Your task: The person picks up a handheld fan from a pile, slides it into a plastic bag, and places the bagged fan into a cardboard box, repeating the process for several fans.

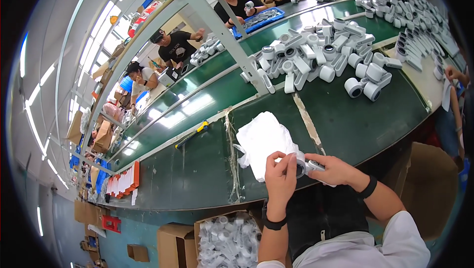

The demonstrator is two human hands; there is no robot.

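Close in front of me, my right hand (pixel 332 170) grips the handle of a grey-white plastic part with a round, dark-ringed head (pixel 300 168). The fingers of my left hand (pixel 280 175) are pinched together against that head; whatever is between their tips is too small to make out. Just beyond both hands lies a stack of thin white sheets or bags (pixel 264 142) on the dark green table (pixel 345 124).
A big heap of similar grey-white parts (pixel 316 53) lies ahead to the right. A yellow-handled cutter (pixel 192 134) rests at left. Below stands a carton of bagged parts (pixel 229 243). A metal post (pixel 217 31) rises across the bench. Several co-workers sit opposite.
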